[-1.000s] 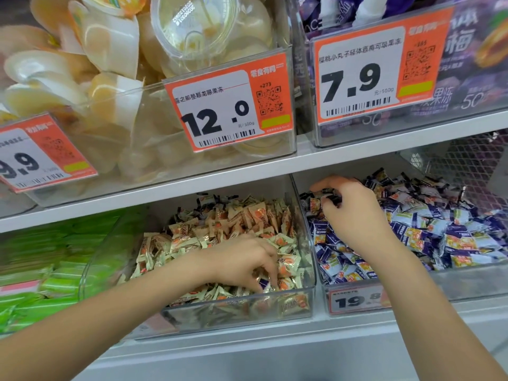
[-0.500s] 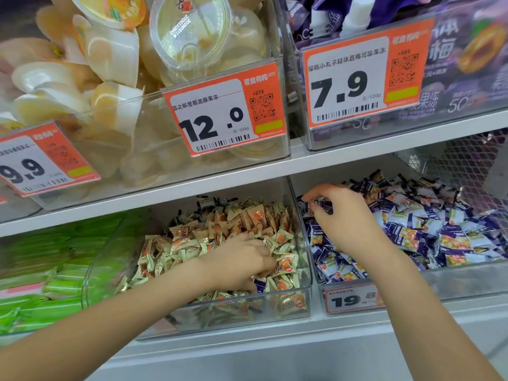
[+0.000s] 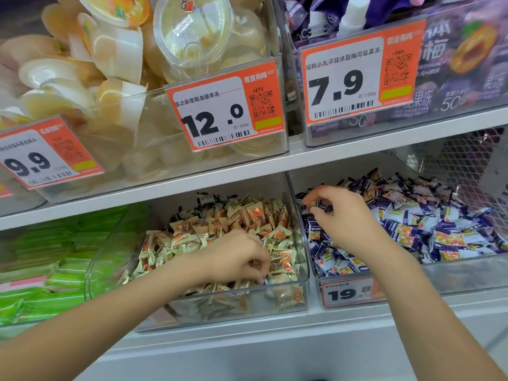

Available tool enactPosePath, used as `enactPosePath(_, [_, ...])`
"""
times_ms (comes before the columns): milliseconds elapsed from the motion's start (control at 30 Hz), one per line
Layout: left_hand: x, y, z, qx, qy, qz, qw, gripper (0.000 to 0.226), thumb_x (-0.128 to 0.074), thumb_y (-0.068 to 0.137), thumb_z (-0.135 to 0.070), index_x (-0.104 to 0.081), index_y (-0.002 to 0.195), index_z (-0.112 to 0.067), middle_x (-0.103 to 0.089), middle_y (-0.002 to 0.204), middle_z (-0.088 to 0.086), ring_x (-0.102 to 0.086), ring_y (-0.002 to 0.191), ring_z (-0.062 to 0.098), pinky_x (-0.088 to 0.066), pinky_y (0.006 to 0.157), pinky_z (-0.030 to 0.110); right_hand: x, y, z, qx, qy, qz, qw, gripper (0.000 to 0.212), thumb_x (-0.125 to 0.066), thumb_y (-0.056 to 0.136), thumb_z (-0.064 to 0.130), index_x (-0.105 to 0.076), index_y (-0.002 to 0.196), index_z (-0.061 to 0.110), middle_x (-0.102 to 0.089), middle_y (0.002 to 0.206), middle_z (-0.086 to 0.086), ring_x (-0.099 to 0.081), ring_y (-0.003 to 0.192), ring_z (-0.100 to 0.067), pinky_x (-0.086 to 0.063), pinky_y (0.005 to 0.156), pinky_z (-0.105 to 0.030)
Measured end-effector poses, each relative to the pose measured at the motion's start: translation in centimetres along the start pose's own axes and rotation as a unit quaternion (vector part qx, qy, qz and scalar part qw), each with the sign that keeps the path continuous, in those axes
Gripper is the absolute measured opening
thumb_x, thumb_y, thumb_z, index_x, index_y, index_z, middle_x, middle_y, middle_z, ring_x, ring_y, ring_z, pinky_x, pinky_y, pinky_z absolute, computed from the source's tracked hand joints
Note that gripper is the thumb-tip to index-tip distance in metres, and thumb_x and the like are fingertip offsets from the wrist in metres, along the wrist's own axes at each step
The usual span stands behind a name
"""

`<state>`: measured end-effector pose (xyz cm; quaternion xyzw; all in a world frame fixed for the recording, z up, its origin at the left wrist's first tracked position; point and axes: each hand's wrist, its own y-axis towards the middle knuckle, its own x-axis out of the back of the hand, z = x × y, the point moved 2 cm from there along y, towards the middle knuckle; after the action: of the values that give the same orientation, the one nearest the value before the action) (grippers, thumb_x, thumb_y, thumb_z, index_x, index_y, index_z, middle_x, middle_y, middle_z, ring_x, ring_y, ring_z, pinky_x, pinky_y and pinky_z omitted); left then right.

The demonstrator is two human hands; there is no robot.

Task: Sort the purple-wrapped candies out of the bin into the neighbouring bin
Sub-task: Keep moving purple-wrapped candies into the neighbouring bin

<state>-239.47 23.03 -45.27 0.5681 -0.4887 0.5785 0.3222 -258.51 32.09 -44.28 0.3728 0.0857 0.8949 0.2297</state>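
Pinching a purple-wrapped candy point(image 3: 320, 207), the right hand point(image 3: 346, 218) hovers above the "19.8" tag point(image 3: 347, 292); left hand point(image 3: 236, 257) fingers curl among beige candies point(image 3: 220, 224).

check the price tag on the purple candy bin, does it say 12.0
No, the tag on the purple candy bin reads 19.8; the 12.0 tag hangs on the shelf above.

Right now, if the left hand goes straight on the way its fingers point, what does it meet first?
Probably the clear wall between the bins: the left hand points right across the beige candies. Depth is unclear.
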Motion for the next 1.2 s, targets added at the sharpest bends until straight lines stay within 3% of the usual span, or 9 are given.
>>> enactPosePath(133, [2.3,-0.7,-0.2,0.15,-0.216,-0.17,0.95,0.012,-0.069,0.084,-0.023,-0.06,0.076,-0.025,-0.067,0.073,-0.009,-0.061,0.066,-0.008,-0.047,0.062,0.01,0.6,-0.4,2.8,0.059,0.149,-0.079,0.984,0.015,-0.061,0.089,0.025,-0.061,0.088,0.04,-0.066,0.085,0.021,-0.058,0.083,0.008,-0.044,0.068,-0.006])
enactPosePath(300, [3.1,-1.6,-2.0,0.192,-0.451,-0.246,0.836,0.009,-0.072,0.081,-0.012,-0.064,0.081,-0.009,-0.072,0.068,0.006,-0.072,0.069,0.016,-0.056,0.071,0.034,-1.5,-0.9,4.8,0.118,0.11,0.062,0.985,0.013,-0.069,0.083,0.021,-0.07,0.095,0.028,-0.067,0.083,0.02,-0.059,0.081,0.006,-0.042,0.068,-0.005])
enactPosePath(533, [2.7,-2.0,-3.0,0.186,-0.581,-0.29,0.737,0.011,-0.067,0.084,-0.008,-0.064,0.092,0.0,-0.072,0.072,0.009,-0.069,0.066,0.012,-0.056,0.065,0.02,-1.6,-1.6,5.5,0.146,0.077,0.083,0.983,0.02,-0.072,0.082,0.017,-0.068,0.1,0.025,-0.063,0.085,0.022,-0.049,0.069,0.022,-0.033,0.066,0.002])
enactPosePath(667, [2.1,-4.5,-1.5,0.244,-0.41,-0.328,0.815,0.013,-0.069,0.084,-0.017,-0.06,0.094,-0.018,-0.071,0.083,-0.003,-0.067,0.077,0.005,-0.054,0.07,0.016,0.0,-1.0,3.8,0.07,0.042,-0.057,0.995,0.018,-0.067,0.086,0.018,-0.067,0.103,0.024,-0.064,0.087,0.011,-0.054,0.073,0.001,-0.039,0.065,-0.01])
enactPosePath(733, [1.0,-7.3,-0.6,0.287,-0.312,-0.378,0.823,0.014,-0.069,0.083,-0.017,-0.059,0.088,-0.025,-0.066,0.083,-0.009,-0.06,0.075,-0.001,-0.048,0.065,0.01,1.2,-0.8,2.4,0.023,-0.096,-0.116,0.988,0.021,-0.064,0.088,0.029,-0.067,0.107,0.021,-0.064,0.085,-0.001,-0.051,0.088,-0.022,-0.038,0.074,-0.033])
enactPosePath(833, [-0.7,-10.5,0.7,0.323,-0.25,-0.395,0.823,0.019,-0.067,0.083,-0.009,-0.06,0.08,-0.027,-0.063,0.081,-0.011,-0.057,0.073,0.001,-0.043,0.058,0.011,1.4,-1.4,2.7,0.08,-0.179,-0.14,0.971,0.023,-0.066,0.085,0.036,-0.068,0.101,0.02,-0.053,0.076,0.003,-0.049,0.091,-0.034,-0.028,0.073,-0.038])
enactPosePath(967, [-1.1,-12.2,2.2,0.336,-0.2,-0.414,0.822,0.023,-0.063,0.083,-0.004,-0.06,0.08,-0.027,-0.063,0.081,-0.014,-0.059,0.078,0.001,-0.041,0.065,0.011,-2.3,-1.6,6.6,0.191,-0.087,-0.038,0.977,0.019,-0.06,0.088,0.03,-0.066,0.105,0.026,-0.059,0.093,0.016,-0.051,0.097,-0.018,-0.037,0.079,-0.031])
enactPosePath(1100, [-0.9,-11.3,1.8,0.301,-0.153,-0.405,0.85,0.016,-0.061,0.084,-0.008,-0.061,0.082,-0.025,-0.06,0.082,-0.01,-0.056,0.08,0.01,-0.047,0.07,0.027,-9.4,1.3,8.5,0.14,-0.109,0.114,0.978,0.042,-0.052,0.095,0.036,-0.046,0.136,0.031,-0.061,0.123,0.001,-0.054,0.113,-0.02,-0.044,0.092,-0.034])
enactPosePath(1200, [-1.0,-11.4,2.8,0.296,-0.11,-0.395,0.863,0.01,-0.062,0.082,-0.013,-0.064,0.088,-0.022,-0.059,0.085,-0.007,-0.053,0.085,0.017,-0.044,0.074,0.035,-14.3,4.4,8.4,0.087,-0.246,0.257,0.931,0.056,-0.04,0.097,0.049,-0.022,0.148,0.037,-0.028,0.155,0.0,-0.024,0.141,-0.028,-0.021,0.115,-0.05])
